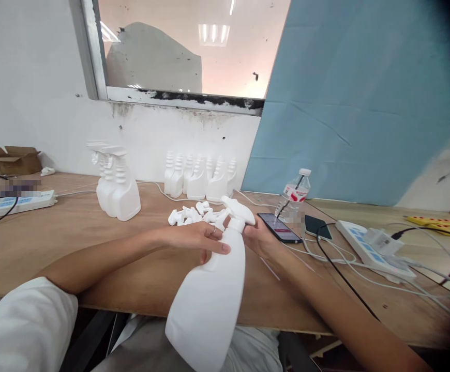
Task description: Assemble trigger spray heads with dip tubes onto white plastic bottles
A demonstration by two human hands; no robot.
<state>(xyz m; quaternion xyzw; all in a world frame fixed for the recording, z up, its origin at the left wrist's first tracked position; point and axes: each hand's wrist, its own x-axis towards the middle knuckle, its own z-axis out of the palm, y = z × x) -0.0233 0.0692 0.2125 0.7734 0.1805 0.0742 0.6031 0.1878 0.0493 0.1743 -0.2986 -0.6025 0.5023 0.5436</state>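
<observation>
A white spray bottle (213, 289) is tilted over the table's front edge, its base toward my lap and its trigger sprayer head (241, 209) pointing away from me. My left hand (201, 238), with a ring on one finger, is closed around the upper body below the neck. On the other side, my right hand (258, 235) is closed at the sprayer's collar; some of its fingers are hidden behind the bottle. Just beyond my left hand lies a pile of loose white trigger sprayer heads (186, 215).
Spray bottles with heads (118, 194) stand at left; several headless bottles (196, 181) line the wall. To the right are a phone (279, 228), a water bottle (295, 194), a dark device (318, 227) and a power strip (364, 245) with loose cables. A cardboard box (15, 161) sits far left.
</observation>
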